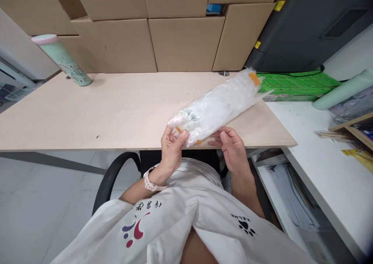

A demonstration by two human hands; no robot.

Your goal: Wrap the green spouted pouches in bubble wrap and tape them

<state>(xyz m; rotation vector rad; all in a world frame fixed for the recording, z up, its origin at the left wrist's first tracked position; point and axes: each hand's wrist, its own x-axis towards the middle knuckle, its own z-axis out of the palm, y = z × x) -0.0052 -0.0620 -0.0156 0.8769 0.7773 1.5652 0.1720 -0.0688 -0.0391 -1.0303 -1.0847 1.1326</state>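
A long package wrapped in clear bubble wrap [218, 103] slants across the front right of the desk, its far end bearing a piece of orange tape. What lies inside the whitish wrap cannot be made out. My left hand [171, 145] grips the near left corner, thumb on top beside a small strip of orange tape. Beneath the lower right edge of the package, my right hand [231, 147] has its fingers partly extended, with the fingertips touching or just under the wrap. Its thumb lies near the index finger, and no firm grip shows.
Behind the desk [116, 112] stand stacked cardboard boxes [186, 44]. A mint green tumbler [65, 60] is at the back left. To the right are a dark grey machine [309, 27], green packs [294, 85] and a white side table [309, 139]. A black chair armrest [107, 174] sits below.
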